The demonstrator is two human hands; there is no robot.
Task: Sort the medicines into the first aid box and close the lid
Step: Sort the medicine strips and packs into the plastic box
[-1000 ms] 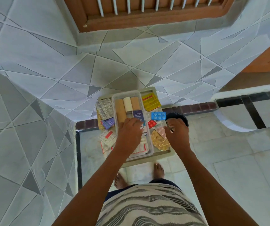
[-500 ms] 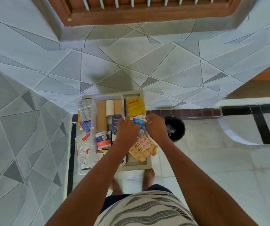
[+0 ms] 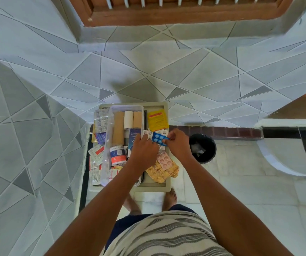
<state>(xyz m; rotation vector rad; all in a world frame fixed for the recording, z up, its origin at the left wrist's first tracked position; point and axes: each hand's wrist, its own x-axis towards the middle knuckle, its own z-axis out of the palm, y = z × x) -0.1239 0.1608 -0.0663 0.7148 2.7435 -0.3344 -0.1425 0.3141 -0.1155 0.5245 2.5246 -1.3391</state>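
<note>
Right over the middle of the beige tray (image 3: 164, 188), a blue blister pack (image 3: 159, 138) is pinched between both hands: the left hand (image 3: 143, 152) curls its fingers on the pack's left edge, the right hand (image 3: 178, 145) nips its right end between thumb and fingertips. Just left of the pack sits the clear first aid box (image 3: 109, 130), lid off, holding three bandage rolls (image 3: 128, 121), a dark blue carton (image 3: 134, 138) and a white tub (image 3: 117, 155). A yellow sachet (image 3: 157, 120) lies beyond the hands, a pink blister strip (image 3: 164, 161) and gold foil strips (image 3: 162, 171) nearer the person. Silver strips (image 3: 101, 120) lie left of the box. A black bin (image 3: 203, 148) stands on the floor to the right.
</note>
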